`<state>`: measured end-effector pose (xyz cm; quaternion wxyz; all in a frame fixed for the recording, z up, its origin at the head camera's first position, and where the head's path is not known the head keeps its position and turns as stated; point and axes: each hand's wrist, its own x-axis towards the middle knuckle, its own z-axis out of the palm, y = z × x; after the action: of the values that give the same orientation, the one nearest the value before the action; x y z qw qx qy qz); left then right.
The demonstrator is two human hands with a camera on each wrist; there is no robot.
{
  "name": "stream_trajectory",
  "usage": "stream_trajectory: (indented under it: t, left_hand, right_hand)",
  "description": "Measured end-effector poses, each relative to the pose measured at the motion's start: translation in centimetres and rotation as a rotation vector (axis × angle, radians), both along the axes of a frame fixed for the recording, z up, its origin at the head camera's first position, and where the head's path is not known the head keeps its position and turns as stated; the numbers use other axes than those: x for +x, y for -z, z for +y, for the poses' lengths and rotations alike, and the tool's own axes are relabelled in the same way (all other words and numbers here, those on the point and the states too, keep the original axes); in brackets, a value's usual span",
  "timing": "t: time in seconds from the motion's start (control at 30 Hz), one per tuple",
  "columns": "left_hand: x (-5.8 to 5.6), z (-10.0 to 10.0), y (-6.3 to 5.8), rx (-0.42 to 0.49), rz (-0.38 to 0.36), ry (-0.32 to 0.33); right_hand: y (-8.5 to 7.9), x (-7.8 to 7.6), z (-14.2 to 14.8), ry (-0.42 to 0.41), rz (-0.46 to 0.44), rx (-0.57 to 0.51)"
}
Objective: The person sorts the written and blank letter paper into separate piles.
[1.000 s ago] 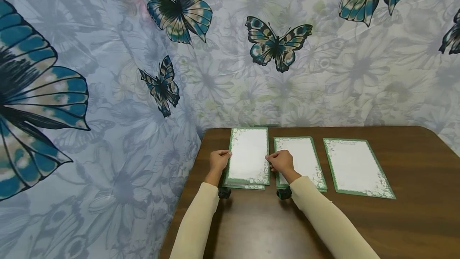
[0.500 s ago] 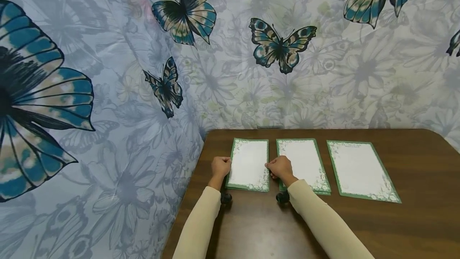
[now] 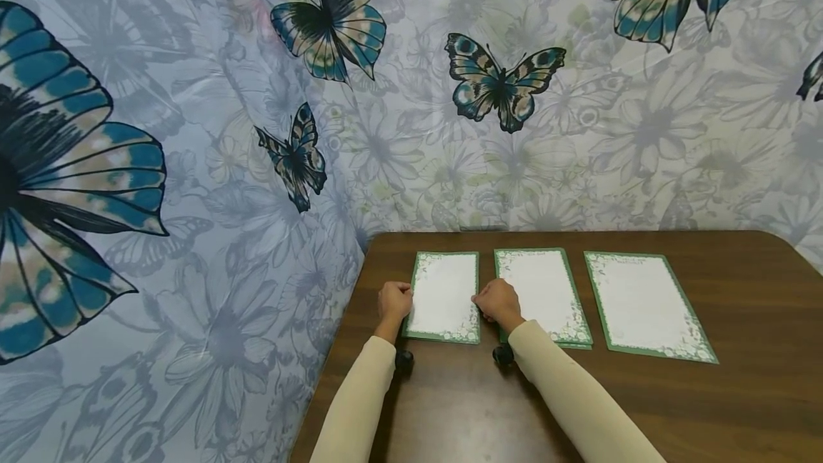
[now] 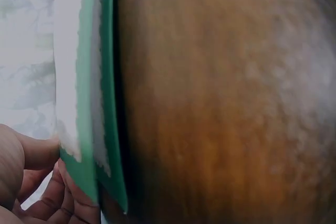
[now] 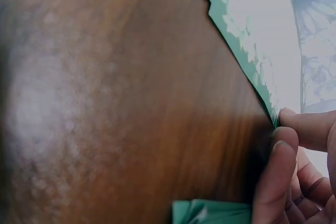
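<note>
A white sheet of paper (image 3: 444, 291) with a green floral border lies at the left of the row, on top of a second sheet like it. My left hand (image 3: 394, 301) pinches its left edge between thumb and fingers. At its right edge, the thumb and forefinger of my right hand (image 3: 499, 301) pinch the paper. In the left wrist view the lower sheet (image 4: 109, 114) shows its green edge just outside the upper sheet (image 4: 68, 66). The right wrist view has the corner of the sheet (image 5: 262, 35) between my right fingertips.
Right of my hands lies a middle stack of bordered sheets (image 3: 543, 288), partly covered by my right hand. Farther right is another bordered sheet (image 3: 646, 302). All rest on a brown wooden table (image 3: 482, 406) against a butterfly-patterned wall (image 3: 398, 163).
Both hands have brought the upper left sheet down toward me, so it now lines up with the one beneath. In the last half second it has shifted only slightly. The other sheets stay put.
</note>
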<state>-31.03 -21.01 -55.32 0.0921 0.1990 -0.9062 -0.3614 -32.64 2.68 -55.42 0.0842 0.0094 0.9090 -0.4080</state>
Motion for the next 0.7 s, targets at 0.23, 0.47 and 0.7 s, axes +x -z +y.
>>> stream_trajectory:
  t: [0.23, 0.47, 0.7]
  left_hand:
    - [0.2, 0.0, 0.0, -0.041, 0.024, 0.038]
    - [0.2, 0.5, -0.1, -0.069, 0.033, 0.045]
    - [-0.4, 2.2, -1.7, 0.002, 0.099, 0.151]
  right_hand:
    - [-0.3, 0.3, -0.2, 0.011, 0.000, 0.040]
    - [-0.6, 0.4, 0.3, 0.015, -0.012, -0.038]
    - [-1.7, -0.7, 3.8, 0.062, 0.002, -0.182]
